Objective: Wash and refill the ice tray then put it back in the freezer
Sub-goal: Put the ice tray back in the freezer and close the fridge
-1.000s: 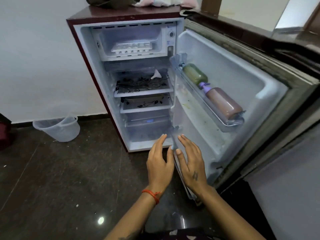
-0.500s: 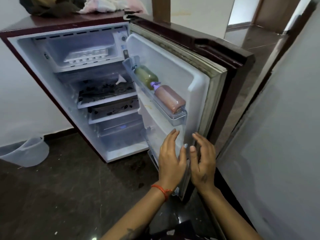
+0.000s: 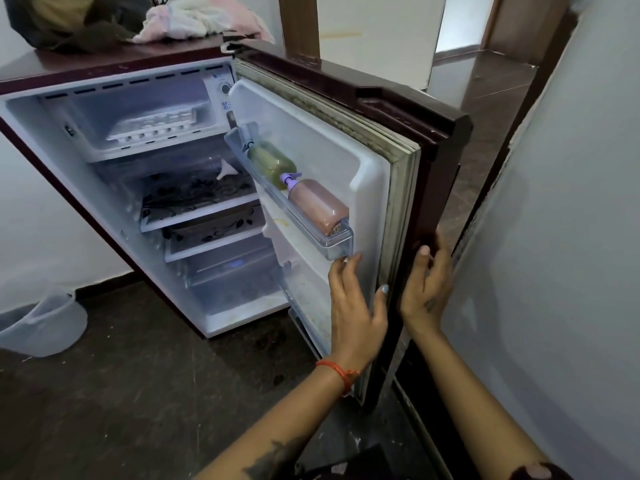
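Left hand: fingers straight and spread, palm laid flat against the white inner liner of the refrigerator door near its free edge, fingertips just below the corner of the clear door shelf; an orange thread band is on that wrist. Right hand: on the other side of the same edge, fingers loosely curved and resting against the dark maroon outer face, thumb up along the edge; it holds nothing in a closed grip. The door stands open, hinged at the right of the cabinet, with a discoloured gasket along its edge. The door shelf carries two bottles lying on their sides, a green bottle toward the hinge and a brown bottle with a purple pump toward the free edge. Ice tray: located in the freezer compartment at the top of the open cabinet, lying flat on the compartment floor, long axis running left to right across the opening, its right end angled slightly toward the back. It is a white or translucent plastic tray with rows of small cells; cell contents cannot be determined through the haze. Below are two patterned shelves and a clear bottom drawer. Cloths and a dark bundle lie on top of the unit. A translucent bucket stands on the dark floor at left, against the wall.
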